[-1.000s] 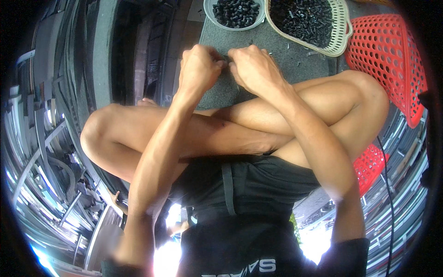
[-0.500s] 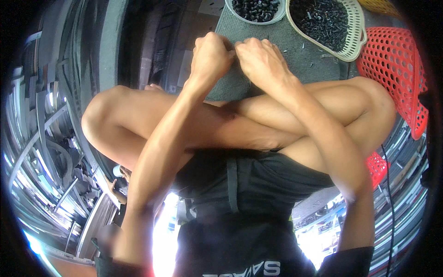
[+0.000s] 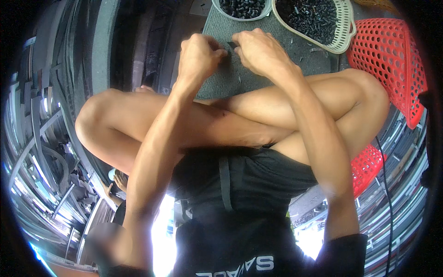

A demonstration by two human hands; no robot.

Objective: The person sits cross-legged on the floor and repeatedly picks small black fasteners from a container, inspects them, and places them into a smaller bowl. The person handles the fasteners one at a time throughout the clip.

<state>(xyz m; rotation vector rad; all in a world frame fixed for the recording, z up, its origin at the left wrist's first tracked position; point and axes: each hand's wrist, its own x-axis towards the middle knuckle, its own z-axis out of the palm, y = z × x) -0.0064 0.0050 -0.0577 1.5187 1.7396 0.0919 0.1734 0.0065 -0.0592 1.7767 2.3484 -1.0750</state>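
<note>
Above my crossed legs, my left hand [image 3: 199, 57] is closed, thumb against curled fingers. Whatever it holds, if anything, is hidden behind the fingers. A short gap away, my right hand [image 3: 263, 51] pinches a small dark piece [image 3: 232, 45], whose tip sticks out toward the left hand. Its exact kind is too small to tell. Under both hands lies a grey ribbed mat [image 3: 226, 76]. Beyond them stand a round whitish bowl [image 3: 244, 19] of chunky black parts [image 3: 242, 6] and a cream oval basket [image 3: 344, 27] full of small black pieces [image 3: 309, 21].
A red perforated basket [image 3: 385, 51] leans at the far right, and another red basket [image 3: 369, 168] sits behind my right knee. A black cable [image 3: 387, 198] hangs nearby. Long strips and profiles [image 3: 41, 134] are stacked on the left. Another person's hand [image 3: 119, 181] shows at the left.
My hands have moved apart, the left going left, so a gap now shows the dark piece at my right fingertips. The whole view has shifted slightly.
</note>
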